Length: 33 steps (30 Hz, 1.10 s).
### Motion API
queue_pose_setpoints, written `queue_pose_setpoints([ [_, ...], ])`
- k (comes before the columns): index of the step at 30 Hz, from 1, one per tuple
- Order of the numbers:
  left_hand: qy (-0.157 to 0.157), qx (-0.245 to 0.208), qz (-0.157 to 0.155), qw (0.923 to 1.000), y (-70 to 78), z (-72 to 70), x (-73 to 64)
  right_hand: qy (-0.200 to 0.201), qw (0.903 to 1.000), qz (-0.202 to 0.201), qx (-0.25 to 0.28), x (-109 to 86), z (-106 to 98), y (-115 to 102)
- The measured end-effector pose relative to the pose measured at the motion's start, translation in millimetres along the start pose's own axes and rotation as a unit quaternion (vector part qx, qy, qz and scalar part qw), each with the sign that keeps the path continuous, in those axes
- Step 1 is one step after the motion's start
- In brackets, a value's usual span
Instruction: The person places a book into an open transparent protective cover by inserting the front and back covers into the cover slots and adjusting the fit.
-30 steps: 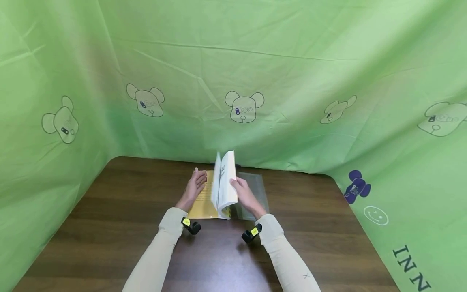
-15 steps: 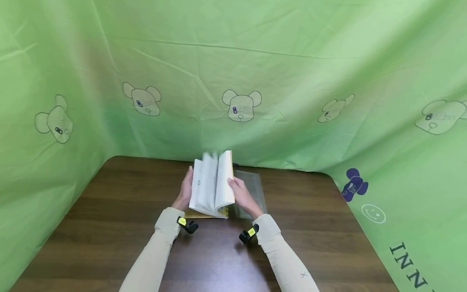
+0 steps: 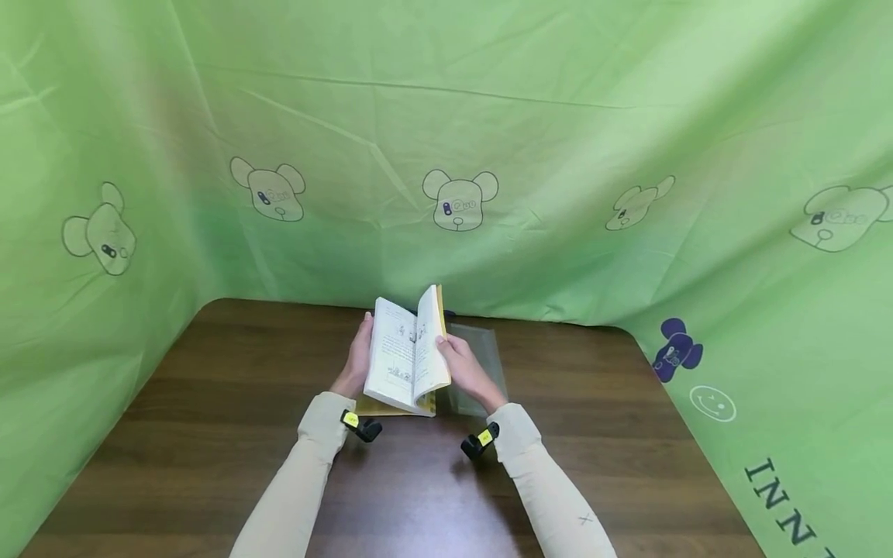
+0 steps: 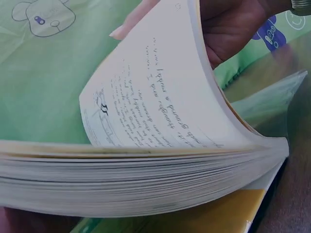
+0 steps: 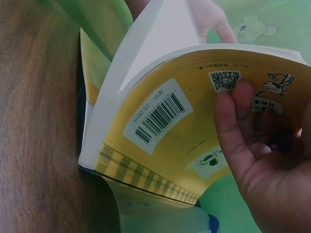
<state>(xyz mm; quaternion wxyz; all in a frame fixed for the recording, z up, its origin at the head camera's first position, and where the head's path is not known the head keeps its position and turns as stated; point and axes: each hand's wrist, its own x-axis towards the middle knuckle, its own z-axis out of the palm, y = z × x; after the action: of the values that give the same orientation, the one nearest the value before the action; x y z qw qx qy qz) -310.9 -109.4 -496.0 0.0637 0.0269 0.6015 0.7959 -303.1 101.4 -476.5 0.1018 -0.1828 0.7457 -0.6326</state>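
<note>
A yellow-covered paperback book (image 3: 396, 356) stands spread in the head view, with printed text and small drawings on its pages. My right hand (image 3: 469, 370) grips its right-hand pages and back cover, thumb on the page side. In the right wrist view, the right fingers (image 5: 238, 121) lie against the yellow back cover (image 5: 160, 116), which bears a barcode and a QR code. My left hand (image 3: 357, 355) supports the left-hand pages at their outer edge, thumb upright beside them, other fingers hidden behind. A thick page stack (image 4: 121, 184) fills the left wrist view.
A clear plastic sheet (image 3: 481, 345) lies on the brown wooden table (image 3: 572, 434), right of the book. Part of a yellow cover (image 3: 380, 408) shows beneath the book. A green cloth (image 3: 558, 256) with bear drawings hangs behind the table.
Pages have fallen leftward from the right-hand block onto my left hand, which was apart from them at first. The book now lies spread, while my right hand keeps its grip.
</note>
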Motion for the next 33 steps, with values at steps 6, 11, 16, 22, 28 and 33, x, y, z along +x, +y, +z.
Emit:
queue_pose_setpoints([
  [6,-0.011,-0.005,0.007,0.9999,4.0,-0.7,1.1,-0.01,0.9998,-0.008,-0.014,0.4,-3.8,0.1],
  [11,0.002,0.022,-0.002,0.9998,5.0,-7.6,0.5,-0.016,0.9997,-0.003,-0.016,-0.1,-5.3,0.4],
  [16,0.024,0.037,-0.021,0.9988,10.3,-14.5,-0.8,-0.008,0.9999,0.007,-0.007,-0.2,-9.3,-0.4],
  [22,0.05,0.099,-0.045,0.9928,15.0,-24.1,-4.1,-0.012,0.9999,0.011,-0.004,-1.6,-13.6,0.1],
  [28,0.057,0.126,-0.056,0.9888,13.3,-29.1,-5.0,0.007,0.9999,0.005,-0.013,-3.5,-13.3,0.3],
  [33,0.058,0.243,-0.039,0.9674,12.2,-30.1,-7.6,0.0,0.9999,0.003,-0.012,-3.0,-12.7,-0.5],
])
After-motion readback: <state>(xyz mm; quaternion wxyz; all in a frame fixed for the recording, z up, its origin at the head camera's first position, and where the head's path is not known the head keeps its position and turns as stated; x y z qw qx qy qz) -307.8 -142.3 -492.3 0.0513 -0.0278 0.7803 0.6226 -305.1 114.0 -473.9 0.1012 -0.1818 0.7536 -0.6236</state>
